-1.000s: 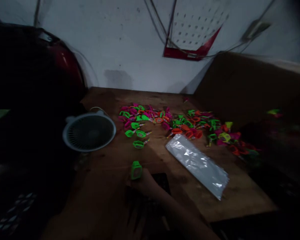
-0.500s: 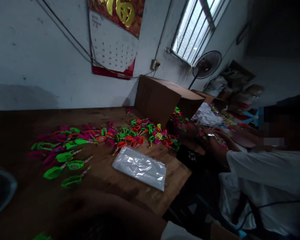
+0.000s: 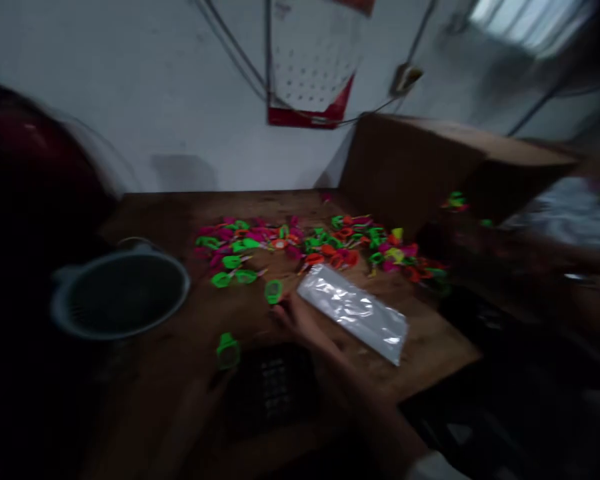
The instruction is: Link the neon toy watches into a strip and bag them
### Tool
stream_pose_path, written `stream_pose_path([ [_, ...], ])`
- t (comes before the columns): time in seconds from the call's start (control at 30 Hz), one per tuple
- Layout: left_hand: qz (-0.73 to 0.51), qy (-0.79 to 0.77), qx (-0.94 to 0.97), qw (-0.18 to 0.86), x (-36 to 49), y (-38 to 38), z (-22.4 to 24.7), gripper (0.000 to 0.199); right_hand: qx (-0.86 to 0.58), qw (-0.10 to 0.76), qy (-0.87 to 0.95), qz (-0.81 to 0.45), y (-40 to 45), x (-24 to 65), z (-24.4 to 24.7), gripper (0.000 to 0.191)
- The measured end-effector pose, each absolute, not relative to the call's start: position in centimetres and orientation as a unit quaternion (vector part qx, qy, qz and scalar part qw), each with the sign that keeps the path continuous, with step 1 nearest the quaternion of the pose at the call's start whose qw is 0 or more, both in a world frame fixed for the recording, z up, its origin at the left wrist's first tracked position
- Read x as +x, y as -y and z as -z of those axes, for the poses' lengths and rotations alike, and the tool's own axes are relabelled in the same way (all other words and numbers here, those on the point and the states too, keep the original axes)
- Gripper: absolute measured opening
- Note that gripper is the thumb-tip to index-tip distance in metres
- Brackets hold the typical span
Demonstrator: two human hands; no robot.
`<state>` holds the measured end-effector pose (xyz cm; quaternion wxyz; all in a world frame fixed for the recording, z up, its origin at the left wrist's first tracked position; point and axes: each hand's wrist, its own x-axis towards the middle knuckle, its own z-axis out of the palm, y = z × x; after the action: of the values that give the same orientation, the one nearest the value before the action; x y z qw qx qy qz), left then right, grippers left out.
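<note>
Above the near part of the wooden surface [image 3: 433, 337], we have our right grip [image 3: 300, 317] closed on the lower edge of a green toy watch [image 3: 273, 289], its rounded face lifted from the fingertips. Our left grip [image 3: 207, 397] lies lower and in deep shadow; a second green watch [image 3: 227, 353] stands upright out of it, so it seems closed on that one, though we cannot make out the separate fingers. We keep the two watches well apart.

Wood shows between the left watch and the loose green watches [image 3: 235, 277] ahead, and a strip of it runs along the wall [image 3: 105, 87] behind the colourful pile [image 3: 325, 243]. On our right, the surface ends in a slanting edge above darkness.

Just beside our right wrist lies a shiny stack of clear plastic [image 3: 353, 313], taking up the room on that side. Below and between our grips sits a dark object with pale marks [image 3: 275, 387]. To our left is a round, pale-rimmed grille [image 3: 125, 293]; a cardboard box [image 3: 410, 173] bounds the far right, with another person's blurred forearm [image 3: 580, 252] near it.
</note>
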<state>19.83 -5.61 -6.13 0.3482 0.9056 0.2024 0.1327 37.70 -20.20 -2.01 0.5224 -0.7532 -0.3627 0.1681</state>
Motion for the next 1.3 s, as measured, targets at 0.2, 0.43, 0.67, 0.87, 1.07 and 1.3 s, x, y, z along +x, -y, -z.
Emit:
stream_pose_path([
  [0.2, -0.093, -0.186, 0.906, 0.37, 19.0, 4.0, 5.5, 0.03, -0.576, 0.692, 0.261, -0.348, 22.0, 32.4, 2.8, 0.043],
  [0.43, -0.071, -0.147, 0.904, 0.396, 19.1, 4.0, 5.3, 0.027, -0.573, 0.704, 0.226, -0.355, 19.3, 25.5, 5.3, 0.055],
  [0.67, -0.045, -0.115, 0.9, 0.418, 19.3, 3.5, 3.7, 0.023, -0.732, 0.584, 0.26, -0.235, 19.9, 23.4, 7.5, 0.034],
  [0.87, -0.022, -0.087, 0.896, 0.434, 19.7, 2.5, 4.3, 0.015, -0.779, 0.527, 0.249, -0.233, 18.2, 21.7, 7.2, 0.03],
  [1.07, -0.055, -0.127, 0.898, 0.418, 19.7, 2.5, 5.3, 0.029, -0.742, 0.541, 0.307, -0.251, 19.6, 23.7, 5.8, 0.025],
  [1.3, -0.081, -0.155, 0.903, 0.392, 19.5, 2.2, 6.0, 0.029, -0.877, 0.258, 0.397, -0.078, 14.9, 40.0, 2.0, 0.049],
])
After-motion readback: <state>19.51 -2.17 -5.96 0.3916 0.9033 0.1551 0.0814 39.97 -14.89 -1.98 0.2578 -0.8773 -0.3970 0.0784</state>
